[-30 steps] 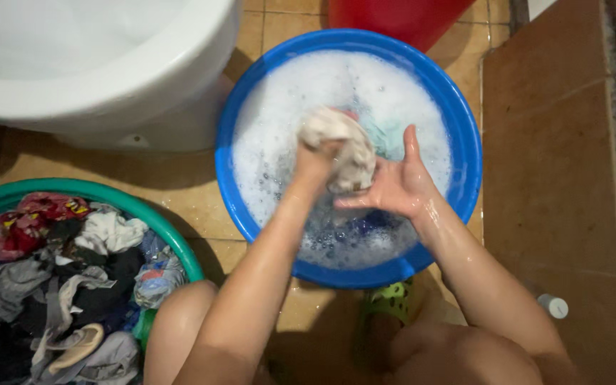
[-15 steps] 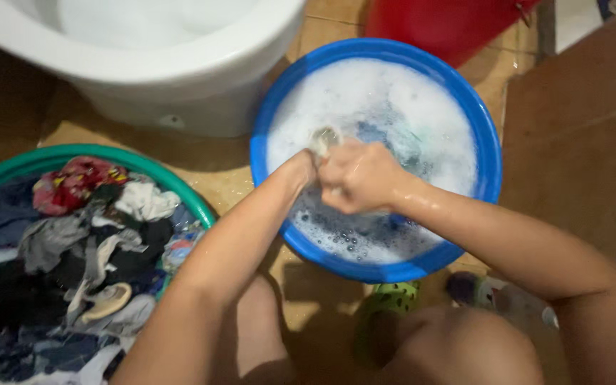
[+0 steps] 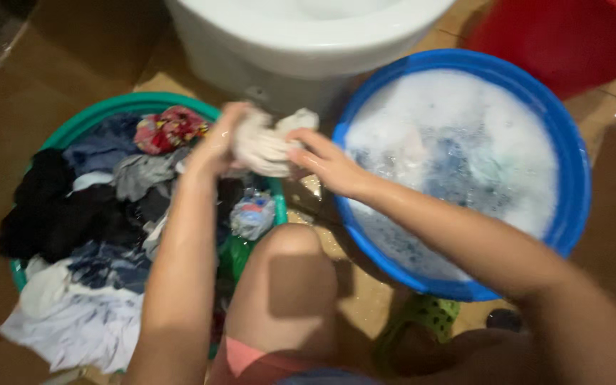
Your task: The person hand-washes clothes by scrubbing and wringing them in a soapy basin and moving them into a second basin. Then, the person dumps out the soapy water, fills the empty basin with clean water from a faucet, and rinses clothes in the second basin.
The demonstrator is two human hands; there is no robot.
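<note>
Both of my hands grip a wet, whitish cloth and hold it above the right rim of the green basin. My left hand clutches its left end. My right hand holds its right end, fingers wrapped over it. The blue basin, full of white suds and soaking clothes, sits just right of my hands. The green basin is heaped with dark, grey, white and red clothes.
A white toilet bowl stands right behind the two basins. A red bucket is at the top right. My bare knee and a green sandal are below on the wet brown tile floor.
My hands have lifted the cloth out of the suds in the blue basin and carried it left, over the green basin's edge. The view has swung left with them.
</note>
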